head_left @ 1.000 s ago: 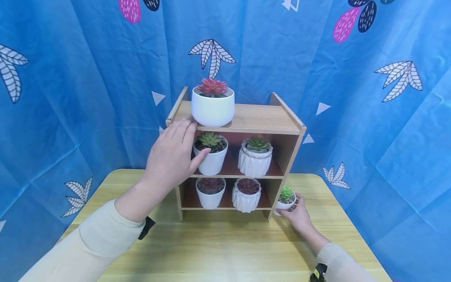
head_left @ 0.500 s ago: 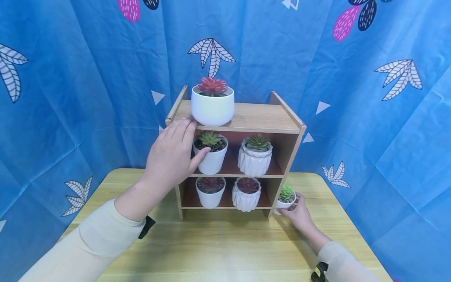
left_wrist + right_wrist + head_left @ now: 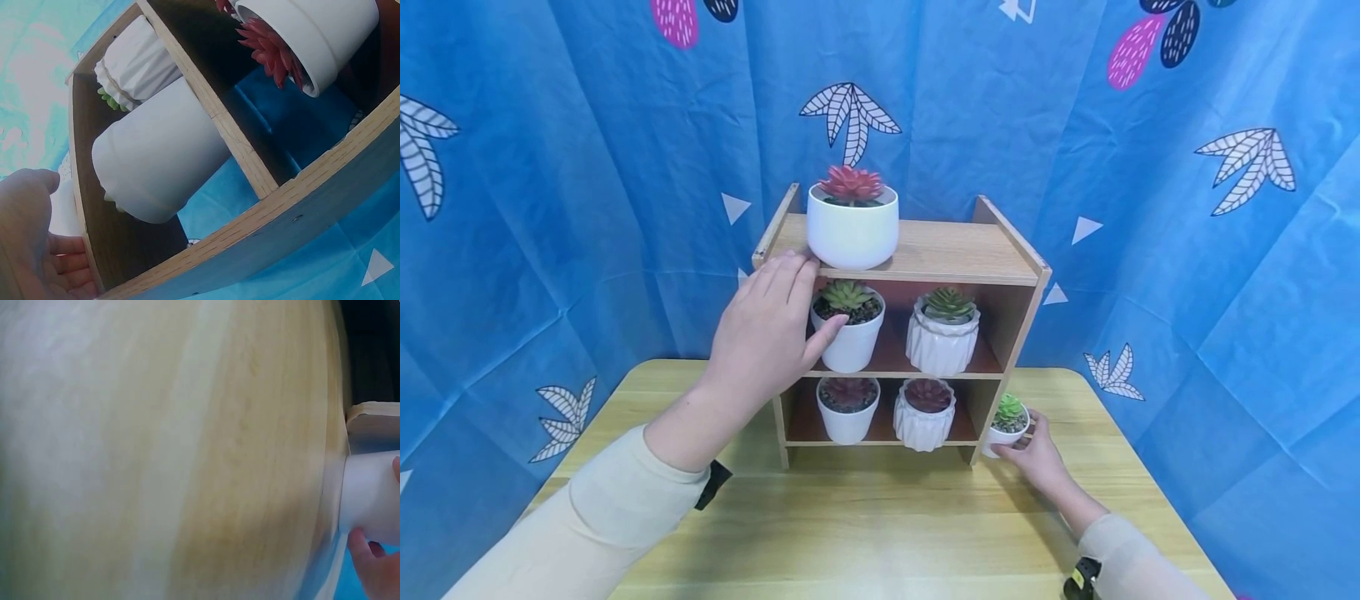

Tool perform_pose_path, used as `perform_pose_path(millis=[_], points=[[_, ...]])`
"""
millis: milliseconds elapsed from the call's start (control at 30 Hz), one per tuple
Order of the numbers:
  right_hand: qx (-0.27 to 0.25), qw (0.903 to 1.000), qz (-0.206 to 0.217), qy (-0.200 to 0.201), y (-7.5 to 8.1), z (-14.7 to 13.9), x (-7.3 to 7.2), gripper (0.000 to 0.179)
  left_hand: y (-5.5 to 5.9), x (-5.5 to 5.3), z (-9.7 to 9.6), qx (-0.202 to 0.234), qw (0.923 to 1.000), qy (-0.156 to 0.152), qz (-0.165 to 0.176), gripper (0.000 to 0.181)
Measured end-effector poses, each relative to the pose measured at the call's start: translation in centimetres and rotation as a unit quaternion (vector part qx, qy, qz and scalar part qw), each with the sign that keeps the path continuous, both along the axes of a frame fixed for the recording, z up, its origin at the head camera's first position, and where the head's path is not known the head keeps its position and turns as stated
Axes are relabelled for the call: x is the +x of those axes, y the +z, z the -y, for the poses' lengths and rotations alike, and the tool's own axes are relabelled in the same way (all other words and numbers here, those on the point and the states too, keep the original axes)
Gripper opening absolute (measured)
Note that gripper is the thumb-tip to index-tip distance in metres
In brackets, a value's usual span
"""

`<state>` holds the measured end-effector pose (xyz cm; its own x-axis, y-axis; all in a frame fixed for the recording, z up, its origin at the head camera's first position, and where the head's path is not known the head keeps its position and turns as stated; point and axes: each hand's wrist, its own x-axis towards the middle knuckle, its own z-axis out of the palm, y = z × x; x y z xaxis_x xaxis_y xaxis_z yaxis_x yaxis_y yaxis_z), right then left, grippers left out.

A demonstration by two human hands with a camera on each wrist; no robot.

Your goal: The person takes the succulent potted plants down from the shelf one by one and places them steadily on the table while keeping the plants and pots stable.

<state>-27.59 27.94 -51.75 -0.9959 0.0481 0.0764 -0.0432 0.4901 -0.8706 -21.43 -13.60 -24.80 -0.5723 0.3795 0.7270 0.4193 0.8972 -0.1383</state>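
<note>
My left hand (image 3: pixel 765 329) rests its fairly straight fingers on the left front of the shelf's top board, thumb spread away. Beside those fingertips stands a wide white pot with a red succulent (image 3: pixel 853 233). A white pot with a green succulent (image 3: pixel 852 343) sits just below, behind my thumb. At the shelf's right foot, my right hand (image 3: pixel 1037 457) grips a small white pot with a bright green succulent (image 3: pixel 1009 423), thumb in front and fingers round the far side. In the right wrist view, fingertips touch that pot's white wall (image 3: pixel 372 494).
The wooden shelf (image 3: pixel 962 250) stands on a light wood table (image 3: pixel 865 517). Its middle level also bears a fluted pot with a green succulent (image 3: pixel 943 342). Below are two pots with dark red succulents, one plain (image 3: pixel 848 421), one fluted (image 3: pixel 923 425). A blue patterned curtain (image 3: pixel 1000 100) hangs behind.
</note>
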Motion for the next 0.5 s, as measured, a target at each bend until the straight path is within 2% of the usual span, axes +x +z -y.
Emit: perform_pose_path(millis=[267,500], points=[[0.012,0.9995,-0.010,0.026,0.7,-0.4,0.3,0.088,0.0,0.0,0.0,0.002,1.0000,-0.003,-0.008,0.074],[0.027,0.9985,0.019,0.043,1.1,-1.0,0.6,0.087,0.1,0.1,-0.1,0.004,1.0000,-0.004,-0.006,0.074]])
